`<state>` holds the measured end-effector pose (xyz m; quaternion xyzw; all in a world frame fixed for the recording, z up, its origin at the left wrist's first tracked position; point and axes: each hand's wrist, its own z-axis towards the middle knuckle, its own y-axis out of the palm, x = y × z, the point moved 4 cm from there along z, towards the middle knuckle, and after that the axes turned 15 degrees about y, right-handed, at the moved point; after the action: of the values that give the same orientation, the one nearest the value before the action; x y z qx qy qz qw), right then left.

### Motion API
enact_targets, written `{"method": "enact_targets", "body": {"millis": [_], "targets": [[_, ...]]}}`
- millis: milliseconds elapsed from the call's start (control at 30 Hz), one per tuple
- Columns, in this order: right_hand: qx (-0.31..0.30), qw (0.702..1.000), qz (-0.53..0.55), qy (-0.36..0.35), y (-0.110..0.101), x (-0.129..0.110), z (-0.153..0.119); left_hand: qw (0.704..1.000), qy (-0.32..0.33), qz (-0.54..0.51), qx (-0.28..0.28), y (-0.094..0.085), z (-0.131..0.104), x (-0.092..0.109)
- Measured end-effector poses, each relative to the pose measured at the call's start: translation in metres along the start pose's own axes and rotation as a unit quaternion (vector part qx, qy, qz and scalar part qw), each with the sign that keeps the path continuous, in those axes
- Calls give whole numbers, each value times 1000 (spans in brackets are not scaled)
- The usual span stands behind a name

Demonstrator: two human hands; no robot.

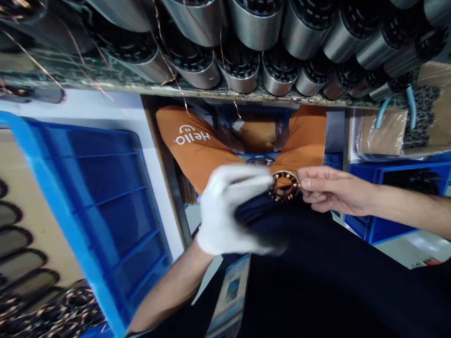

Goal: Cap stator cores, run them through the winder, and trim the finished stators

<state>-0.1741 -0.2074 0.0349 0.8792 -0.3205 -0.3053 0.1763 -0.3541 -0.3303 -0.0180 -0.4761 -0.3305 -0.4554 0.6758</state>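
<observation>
My left hand [232, 211], in a white glove blurred by motion, has its thumb and fingers spread apart, with nothing between them. Its upper fingertips are close to the left edge of a ring-shaped part [284, 186] with copper windings around a dark core. My bare right hand [327, 190] pinches that ring at its right edge between thumb and fingers. The ring hangs over my lap, its round opening facing the camera. Whether the gloved fingers touch the ring cannot be made out.
Metal cylinders [259, 26] with dark slotted tops line the bench [211, 94], with loose copper wires hanging over its edge. A blue crate [102, 188] stands at left, blue bins [377, 188] at right. Blue-handled pliers [410, 107] lie at upper right.
</observation>
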Motion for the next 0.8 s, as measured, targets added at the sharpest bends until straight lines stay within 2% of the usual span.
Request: {"method": "enact_targets", "body": {"millis": [33,67,100,133,200,233,267,333,367,400,433,500,567,600,667,733,800], "targets": [[-3,1000,-20,-15,1,0,0,999,26,16,12,-1,6,4],[6,994,-96,-48,2,-5,0,999,32,6,12,2,13,7],[23,975,-202,-93,2,-14,-2,999,18,-37,-8,7,20,8],[47,940,-309,-135,3,-24,-5,993,-21,-109,-43,14,26,8],[91,853,-474,-198,1,-44,-14,947,-125,-266,-131,29,30,8],[103,816,-526,-217,-1,-53,-20,931,-159,-289,-158,33,29,9],[118,786,-561,-230,-4,-61,-26,937,-167,-262,-162,31,29,9],[159,746,-605,-230,-11,-72,-37,983,-104,-99,-116,18,33,10],[171,750,-605,-207,-16,-74,-40,995,-42,-8,-89,10,35,13],[166,781,-579,-165,-21,-72,-40,996,21,62,-66,4,37,17],[139,830,-529,-110,-25,-67,-38,990,76,103,-57,1,40,20],[33,918,-394,19,-28,-46,-27,980,145,117,-64,0,45,25],[-46,954,-281,99,-25,-26,-16,980,159,92,-77,1,50,26],[-54,960,-259,95,-24,-21,-11,983,148,73,-85,2,52,26],[-8,950,-313,8,-21,-21,-6,992,75,15,-96,4,52,22],[48,905,-410,-101,-15,-32,-10,988,-30,-82,-130,10,46,16],[82,848,-493,-176,-9,-45,-20,964,-98,-174,-172,16,38,16]]}}
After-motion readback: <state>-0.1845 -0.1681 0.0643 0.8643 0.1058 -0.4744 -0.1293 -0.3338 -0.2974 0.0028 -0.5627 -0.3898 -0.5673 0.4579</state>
